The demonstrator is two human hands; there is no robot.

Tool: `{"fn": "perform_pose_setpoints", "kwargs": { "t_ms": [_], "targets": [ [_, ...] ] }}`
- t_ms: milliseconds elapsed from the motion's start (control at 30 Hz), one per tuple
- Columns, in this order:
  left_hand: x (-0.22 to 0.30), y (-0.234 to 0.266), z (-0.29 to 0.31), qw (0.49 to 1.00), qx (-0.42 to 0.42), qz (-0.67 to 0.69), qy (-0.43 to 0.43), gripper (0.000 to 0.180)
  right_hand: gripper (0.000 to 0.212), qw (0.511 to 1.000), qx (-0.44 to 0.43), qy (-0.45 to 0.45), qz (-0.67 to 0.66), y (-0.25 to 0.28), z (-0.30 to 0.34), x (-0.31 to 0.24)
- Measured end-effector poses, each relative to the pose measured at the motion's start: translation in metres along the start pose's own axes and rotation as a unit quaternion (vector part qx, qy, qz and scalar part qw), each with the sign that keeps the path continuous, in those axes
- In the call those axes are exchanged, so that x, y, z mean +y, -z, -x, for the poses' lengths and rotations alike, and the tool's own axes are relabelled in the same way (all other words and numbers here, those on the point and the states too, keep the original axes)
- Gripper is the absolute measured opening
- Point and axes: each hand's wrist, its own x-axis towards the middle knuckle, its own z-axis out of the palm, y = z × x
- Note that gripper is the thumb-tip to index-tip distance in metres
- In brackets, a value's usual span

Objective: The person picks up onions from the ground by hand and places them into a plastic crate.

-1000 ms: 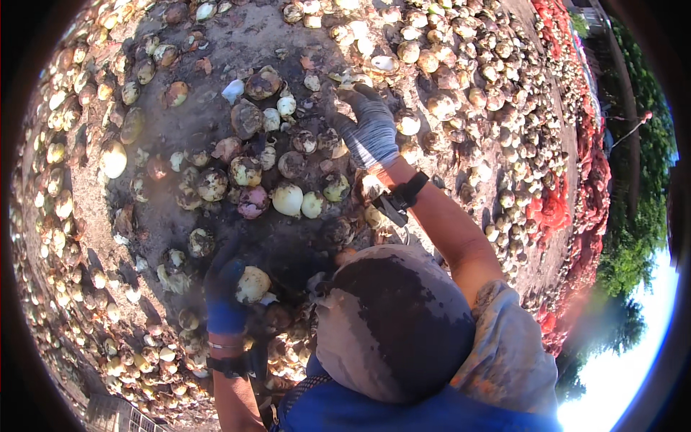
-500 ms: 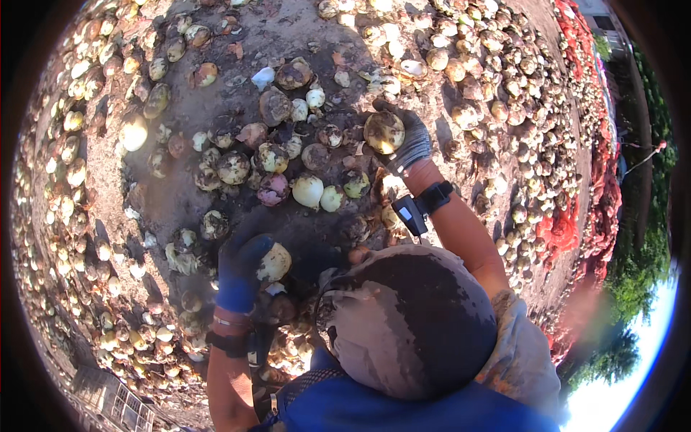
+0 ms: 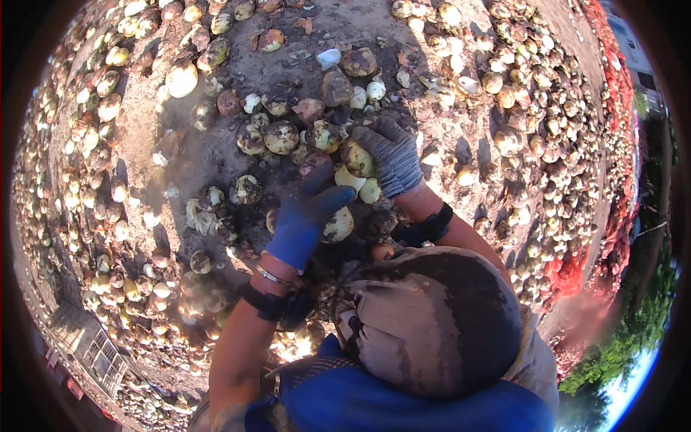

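My left hand (image 3: 302,219), in a blue glove, curves around a pale, dirt-marked onion (image 3: 338,225) at its right side; its underside is hidden. My right hand (image 3: 392,155), in a grey knit glove, is closed on a brown-stained onion (image 3: 358,158), its fingers over the top. The hands are close together, the left nearer to me. A smooth pale onion (image 3: 350,178) lies just below the right hand's onion, with a smaller pale one (image 3: 370,191) beside it. To the left are several dirty onions (image 3: 281,137) on the soil.
Onions are strewn over the bare ground (image 3: 317,32) all around. Red mesh material (image 3: 565,277) runs along the right side, with green plants (image 3: 619,360) beyond. A crate (image 3: 101,360) stands at the lower left. A dark-patched cap (image 3: 439,317) hides the lower middle.
My left hand has moved up and to the right with its onion. My right hand has come in toward it, bringing its onion closer. The view has shifted, so the ground appears displaced rightward.
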Motion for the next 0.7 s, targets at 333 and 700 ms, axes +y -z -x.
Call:
{"fn": "perform_pose_setpoints", "kwargs": {
  "t_ms": [333, 700],
  "targets": [
    [-0.039, 0.024, 0.001, 0.997, 0.029, -0.052, 0.046, 0.050, 0.031, 0.979, -0.183, -0.004, 0.096, -0.011, 0.030, 0.014],
    [-0.039, 0.077, 0.057, 0.976, 0.050, 0.190, 0.094, 0.048, 0.024, 0.970, -0.089, 0.073, 0.212, 0.016, 0.012, 0.014]
  ]
}}
